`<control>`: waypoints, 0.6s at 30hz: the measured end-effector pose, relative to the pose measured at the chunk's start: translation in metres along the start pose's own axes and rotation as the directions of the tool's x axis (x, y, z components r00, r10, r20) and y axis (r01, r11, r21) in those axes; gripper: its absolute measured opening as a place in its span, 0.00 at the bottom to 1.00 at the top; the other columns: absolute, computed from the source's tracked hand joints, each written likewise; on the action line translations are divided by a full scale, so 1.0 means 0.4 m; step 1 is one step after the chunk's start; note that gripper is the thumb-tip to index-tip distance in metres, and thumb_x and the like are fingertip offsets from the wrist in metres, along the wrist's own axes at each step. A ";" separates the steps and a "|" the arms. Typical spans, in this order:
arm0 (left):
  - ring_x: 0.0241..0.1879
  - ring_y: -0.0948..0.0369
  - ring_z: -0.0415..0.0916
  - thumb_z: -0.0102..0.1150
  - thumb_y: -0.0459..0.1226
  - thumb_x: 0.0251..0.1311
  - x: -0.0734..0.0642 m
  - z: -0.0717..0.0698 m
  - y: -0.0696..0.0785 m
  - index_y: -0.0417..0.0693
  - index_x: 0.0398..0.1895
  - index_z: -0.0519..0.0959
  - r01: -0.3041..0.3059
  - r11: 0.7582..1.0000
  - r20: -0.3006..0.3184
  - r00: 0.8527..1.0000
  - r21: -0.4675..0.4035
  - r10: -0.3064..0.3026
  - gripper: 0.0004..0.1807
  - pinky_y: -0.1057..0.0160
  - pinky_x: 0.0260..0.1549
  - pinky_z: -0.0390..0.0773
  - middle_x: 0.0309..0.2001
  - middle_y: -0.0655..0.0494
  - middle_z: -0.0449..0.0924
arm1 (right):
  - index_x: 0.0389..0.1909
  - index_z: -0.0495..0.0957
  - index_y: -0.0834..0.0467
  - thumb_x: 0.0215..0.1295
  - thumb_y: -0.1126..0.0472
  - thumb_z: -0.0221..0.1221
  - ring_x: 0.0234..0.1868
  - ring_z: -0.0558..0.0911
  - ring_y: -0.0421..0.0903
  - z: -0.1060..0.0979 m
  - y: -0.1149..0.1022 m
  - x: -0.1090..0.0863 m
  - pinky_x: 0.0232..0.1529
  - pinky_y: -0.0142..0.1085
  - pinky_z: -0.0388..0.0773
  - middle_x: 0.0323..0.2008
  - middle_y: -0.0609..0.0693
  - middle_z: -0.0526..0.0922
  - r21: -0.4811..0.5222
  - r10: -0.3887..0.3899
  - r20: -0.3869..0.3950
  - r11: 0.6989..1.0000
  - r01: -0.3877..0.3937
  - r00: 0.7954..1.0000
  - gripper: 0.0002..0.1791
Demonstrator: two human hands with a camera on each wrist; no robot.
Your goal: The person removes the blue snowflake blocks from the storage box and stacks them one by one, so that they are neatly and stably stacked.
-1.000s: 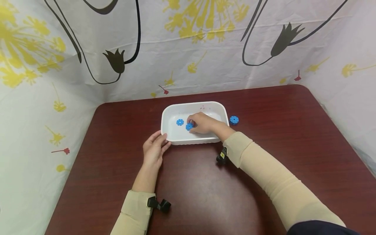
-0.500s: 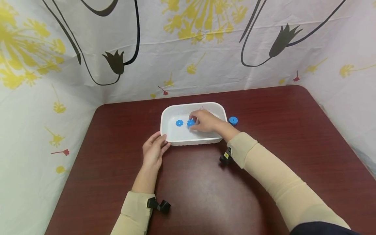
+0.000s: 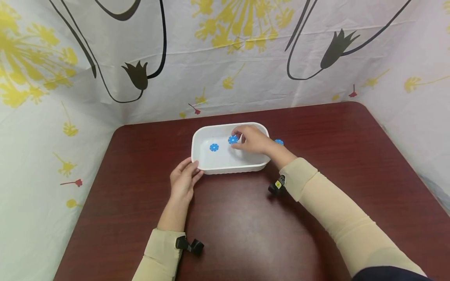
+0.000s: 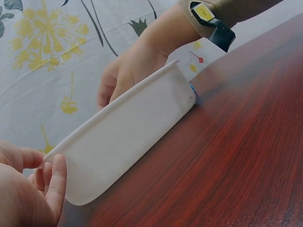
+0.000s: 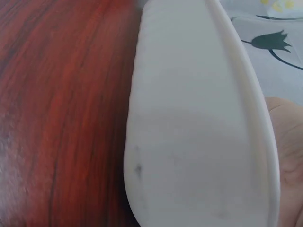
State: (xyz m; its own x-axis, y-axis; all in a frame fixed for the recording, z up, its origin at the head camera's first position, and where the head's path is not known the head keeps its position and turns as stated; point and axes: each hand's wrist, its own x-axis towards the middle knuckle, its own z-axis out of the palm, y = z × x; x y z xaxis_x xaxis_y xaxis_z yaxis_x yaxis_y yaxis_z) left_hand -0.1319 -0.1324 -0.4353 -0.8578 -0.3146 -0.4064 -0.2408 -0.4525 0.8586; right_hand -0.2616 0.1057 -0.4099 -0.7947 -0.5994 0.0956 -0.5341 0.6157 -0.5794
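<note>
A white plastic tub (image 3: 232, 169) stands on the table. My left hand (image 3: 183, 180) grips its near left corner; the left wrist view shows the thumb at the rim and fingers against the outer wall. Inside the tub, my right hand (image 3: 252, 139) pinches a blue flower-shaped disc (image 3: 233, 139) between thumb and fingers. Another blue notched disc (image 3: 214, 147) lies flat on the tub's floor to the left. In the right wrist view the tub's side wall (image 5: 194, 118) covers most of the right hand (image 5: 289, 146), fingers hidden.
Just outside the tub's right end, more blue discs (image 3: 279, 142) sit on the table, partly hidden by the right wrist. The dark red-brown table (image 3: 133, 187) ends at the back against a patterned curtain (image 3: 197, 70). Each sleeve carries a small black camera (image 3: 190, 245).
My right hand has lifted back and to the right, bringing its pinched disc along. The wrist now covers more of the discs outside the tub. The left hand keeps its hold on the corner.
</note>
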 end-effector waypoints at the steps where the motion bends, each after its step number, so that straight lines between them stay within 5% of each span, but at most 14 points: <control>1: 0.31 0.63 0.79 0.64 0.28 0.65 0.000 0.000 0.000 0.38 0.62 0.75 0.001 1.000 0.000 1.000 0.000 -0.001 0.22 0.63 0.41 0.88 0.38 0.53 0.80 | 0.49 0.80 0.64 0.61 0.58 0.70 0.36 0.82 0.49 -0.004 0.003 -0.003 0.41 0.41 0.81 0.40 0.56 0.84 0.003 -0.002 -0.009 1.000 0.002 1.000 0.19; 18: 0.30 0.64 0.79 0.64 0.28 0.65 0.001 -0.001 -0.003 0.36 0.63 0.74 -0.005 1.000 0.006 1.000 -0.004 0.005 0.23 0.64 0.39 0.89 0.36 0.54 0.80 | 0.49 0.80 0.66 0.60 0.61 0.72 0.36 0.82 0.50 -0.050 0.030 -0.040 0.41 0.41 0.81 0.38 0.56 0.83 0.047 -0.024 -0.122 0.998 0.029 0.992 0.20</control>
State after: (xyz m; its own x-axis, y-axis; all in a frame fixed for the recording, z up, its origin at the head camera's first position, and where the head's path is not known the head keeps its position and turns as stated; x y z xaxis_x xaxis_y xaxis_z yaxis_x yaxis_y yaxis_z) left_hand -0.1320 -0.1324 -0.4365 -0.8614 -0.3121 -0.4008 -0.2352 -0.4542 0.8593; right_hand -0.2612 0.1330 -0.4022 -0.8111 -0.5471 0.2070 -0.5431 0.5729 -0.6138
